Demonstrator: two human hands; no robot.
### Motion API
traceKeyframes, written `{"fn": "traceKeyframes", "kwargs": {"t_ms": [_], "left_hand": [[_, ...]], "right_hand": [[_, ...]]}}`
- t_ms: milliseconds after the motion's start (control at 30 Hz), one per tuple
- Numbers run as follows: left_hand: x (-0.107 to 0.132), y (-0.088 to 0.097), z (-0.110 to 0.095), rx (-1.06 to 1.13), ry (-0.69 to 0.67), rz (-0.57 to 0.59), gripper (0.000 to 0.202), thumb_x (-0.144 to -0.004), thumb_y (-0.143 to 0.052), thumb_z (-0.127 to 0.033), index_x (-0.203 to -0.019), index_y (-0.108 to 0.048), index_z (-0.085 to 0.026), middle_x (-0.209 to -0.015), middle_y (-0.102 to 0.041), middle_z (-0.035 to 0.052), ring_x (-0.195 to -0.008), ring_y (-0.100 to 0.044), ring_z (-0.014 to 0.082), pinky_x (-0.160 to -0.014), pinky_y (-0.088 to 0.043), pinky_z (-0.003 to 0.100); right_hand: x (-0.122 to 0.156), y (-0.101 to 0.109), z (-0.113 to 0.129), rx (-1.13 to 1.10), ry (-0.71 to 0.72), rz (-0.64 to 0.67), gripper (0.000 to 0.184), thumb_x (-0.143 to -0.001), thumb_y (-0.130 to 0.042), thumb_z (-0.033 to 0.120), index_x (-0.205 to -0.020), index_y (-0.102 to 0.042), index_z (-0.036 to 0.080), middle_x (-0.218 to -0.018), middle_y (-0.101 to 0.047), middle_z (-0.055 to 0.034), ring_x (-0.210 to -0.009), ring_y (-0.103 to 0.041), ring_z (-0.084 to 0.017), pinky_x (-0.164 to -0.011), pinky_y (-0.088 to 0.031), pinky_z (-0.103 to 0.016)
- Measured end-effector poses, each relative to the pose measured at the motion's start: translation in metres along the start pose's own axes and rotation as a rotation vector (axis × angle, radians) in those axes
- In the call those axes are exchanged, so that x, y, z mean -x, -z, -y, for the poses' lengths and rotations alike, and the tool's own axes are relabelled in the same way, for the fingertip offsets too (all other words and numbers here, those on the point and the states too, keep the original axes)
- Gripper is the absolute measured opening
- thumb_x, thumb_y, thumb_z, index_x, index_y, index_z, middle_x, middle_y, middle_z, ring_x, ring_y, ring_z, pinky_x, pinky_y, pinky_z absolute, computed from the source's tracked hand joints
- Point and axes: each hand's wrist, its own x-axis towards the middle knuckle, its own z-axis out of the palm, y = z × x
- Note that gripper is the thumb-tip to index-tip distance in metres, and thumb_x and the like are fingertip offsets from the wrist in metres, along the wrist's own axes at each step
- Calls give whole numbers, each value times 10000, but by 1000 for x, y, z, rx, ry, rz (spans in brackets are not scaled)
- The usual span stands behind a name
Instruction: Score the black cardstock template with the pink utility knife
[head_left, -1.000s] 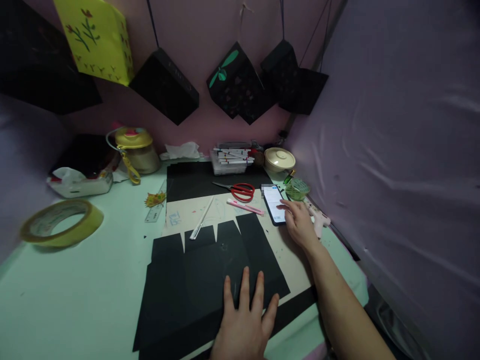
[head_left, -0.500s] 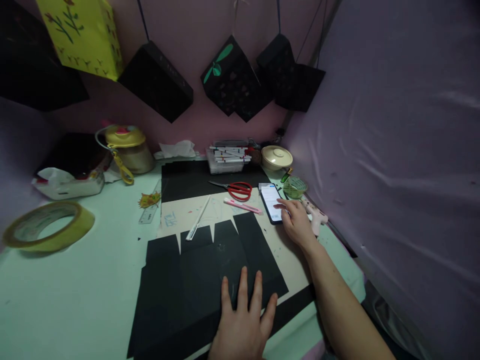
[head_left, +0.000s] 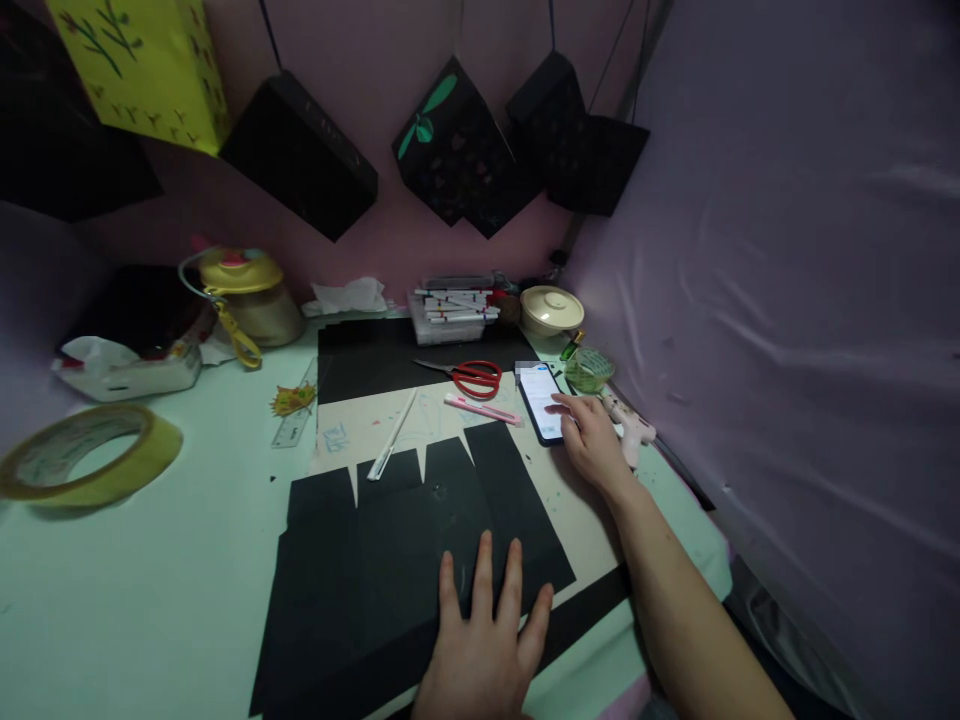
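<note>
Along the near edge of the counter [head_left: 187, 580], a notched black card sheet [head_left: 405, 540] lies flat, partly overlapping a white sheet [head_left: 592, 530] marked with coloured lines. V-shaped notches divide the far side of the card sheet into panels. The left hand [head_left: 480, 640] rests palm down on the near portion of the card sheet, fingers spread and directed toward the far edge of the counter. The right hand [head_left: 596, 445] extends from the near right corner, its foremost fingertips at the lit screen of a smartphone [head_left: 536, 395], which lies face up toward the right edge. The fingers of this hand are apart and partly bent, gripping nothing.

A slim white pen [head_left: 392, 436] lies obliquely, its near end over the card sheet. Between pen and smartphone lie a pink utility knife [head_left: 484, 410] and, just beyond it, red-handled scissors [head_left: 478, 379]. Near the far edge stand a clear box [head_left: 442, 335] of markers and a cream lidded bowl [head_left: 551, 310]. Along the right edge, a glue gun [head_left: 636, 432] lies just beside the right hand, a green tape roll [head_left: 589, 370] beyond it. Toward the left edge, a large roll of yellowish tape [head_left: 150, 455] lies flat.
</note>
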Motion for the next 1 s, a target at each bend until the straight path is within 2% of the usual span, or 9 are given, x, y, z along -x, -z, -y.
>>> {"fn": "traceKeyframes", "kwargs": {"t_ms": [133,300,467,600,833,1000], "left_hand": [[0,4,-4,-26,62,20,836,-760,-484,-797,-1469,-328,-383,-1553,-279,151,-1388,-234,485,-960,-246,751],[0,6,-5,-33,67,37,840,-764,-475,-797,-1476,-302,-387,-1563,-261,132,-1396,-216,480,-971,-232,750],[-1,2,-2,-8,20,39,835,-782,-466,-785,-1485,-278,-377,-1553,-279,151,-1379,-238,500,-944,-267,751],[-1,3,-4,-25,69,24,816,-776,-485,-780,-1472,-309,-392,-1555,-274,146,-1389,-229,489,-963,-237,758],[0,4,2,2,-20,35,871,-793,-415,-798,-1508,-227,-338,-1554,-247,182,-1376,-230,516,-918,-277,774],[-1,9,4,52,-30,67,862,-805,-435,-775,-1508,-248,-314,-1554,-221,206,-1378,-200,535,-913,-250,797]], "right_hand": [[0,0,1,7,3,14,388,-879,-413,183,-1216,-607,191,-1050,-695,-81,-1056,-541,-263,-936,-443,-445],[0,0,1,-2,4,15,387,-886,-413,189,-1220,-607,205,-1050,-697,-78,-1056,-545,-265,-934,-447,-452],[0,0,2,-23,-4,-12,382,-884,-418,196,-1212,-613,196,-1020,-696,-80,-1029,-567,-252,-925,-453,-435],[0,0,1,-28,-22,-46,366,-873,-425,185,-1181,-623,194,-998,-697,-81,-1016,-573,-252,-913,-457,-430],[-1,-4,-1,-28,-31,-76,348,-872,-432,190,-1163,-622,202,-1018,-691,-87,-1028,-581,-256,-920,-464,-435],[0,-4,0,-36,-31,-61,350,-875,-424,188,-1161,-626,193,-1019,-686,-94,-1031,-587,-254,-920,-469,-431]]}}
